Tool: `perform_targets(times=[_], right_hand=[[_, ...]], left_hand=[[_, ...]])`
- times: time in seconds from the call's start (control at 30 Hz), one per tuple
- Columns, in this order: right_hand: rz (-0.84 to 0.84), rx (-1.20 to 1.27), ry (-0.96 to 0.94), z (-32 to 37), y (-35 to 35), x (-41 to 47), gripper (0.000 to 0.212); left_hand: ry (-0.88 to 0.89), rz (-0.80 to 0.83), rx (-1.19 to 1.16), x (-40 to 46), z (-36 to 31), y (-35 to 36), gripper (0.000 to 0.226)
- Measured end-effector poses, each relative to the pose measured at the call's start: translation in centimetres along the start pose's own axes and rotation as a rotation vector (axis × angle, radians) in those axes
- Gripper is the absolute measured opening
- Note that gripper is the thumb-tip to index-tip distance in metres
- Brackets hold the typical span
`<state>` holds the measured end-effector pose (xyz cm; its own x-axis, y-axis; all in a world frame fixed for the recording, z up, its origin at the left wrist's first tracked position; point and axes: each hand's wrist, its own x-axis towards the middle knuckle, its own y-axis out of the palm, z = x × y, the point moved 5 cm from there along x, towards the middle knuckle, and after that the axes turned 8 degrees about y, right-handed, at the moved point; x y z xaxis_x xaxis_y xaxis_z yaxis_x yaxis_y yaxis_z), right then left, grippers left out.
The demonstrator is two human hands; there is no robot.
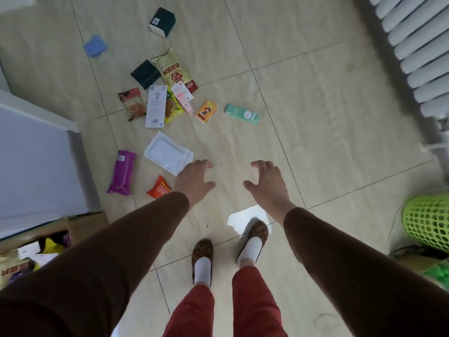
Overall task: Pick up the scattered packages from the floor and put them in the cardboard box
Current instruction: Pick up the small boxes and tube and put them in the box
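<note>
Several packages lie scattered on the tiled floor ahead of me: a white pouch (168, 153), a purple pack (122, 172), an orange snack bag (159, 188), a small orange box (206, 111), a teal box (242, 114), two dark boxes (162, 21) (145, 74) and a cluster of snack packets (160, 103). The cardboard box (82, 226) sits at the lower left with several packets inside. My left hand (194, 181) hovers above the floor beside the white pouch, fingers loosely spread, holding nothing. My right hand (266, 182) hangs the same way, empty.
A white cabinet (36, 166) stands at the left. A radiator (418, 49) lines the right wall and a green mesh basket (427, 222) sits at the right edge. A blue pad (95, 46) lies far left. My feet (202, 256) stand on the tiles.
</note>
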<state>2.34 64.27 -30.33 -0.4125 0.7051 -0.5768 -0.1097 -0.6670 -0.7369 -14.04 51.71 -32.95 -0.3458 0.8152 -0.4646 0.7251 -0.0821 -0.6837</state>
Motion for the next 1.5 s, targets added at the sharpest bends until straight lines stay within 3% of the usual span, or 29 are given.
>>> perform_targets(times=[0.37, 0.63, 1.07, 1.5], right_hand=[[0.107, -0.068, -0.114, 1.7, -5.5, 17.7, 0.057], [0.169, -0.137, -0.143, 4.7, -4.7, 28.3, 0.058], [0.26, -0.347, -0.155, 5.6, 3.2, 45.6, 0.056], [0.214, -0.694, -0.217, -0.8, 14.3, 56.3, 0.067]], left_hand=[[-0.148, -0.067, -0.007, 14.2, -2.2, -2.6, 0.051], [-0.241, -0.08, -0.072, 22.2, 1.1, -3.2, 0.05], [-0.389, -0.004, -0.041, 36.2, 12.0, 0.6, 0.064], [-0.506, -0.145, 0.052, 47.2, 22.2, 8.7, 0.057]])
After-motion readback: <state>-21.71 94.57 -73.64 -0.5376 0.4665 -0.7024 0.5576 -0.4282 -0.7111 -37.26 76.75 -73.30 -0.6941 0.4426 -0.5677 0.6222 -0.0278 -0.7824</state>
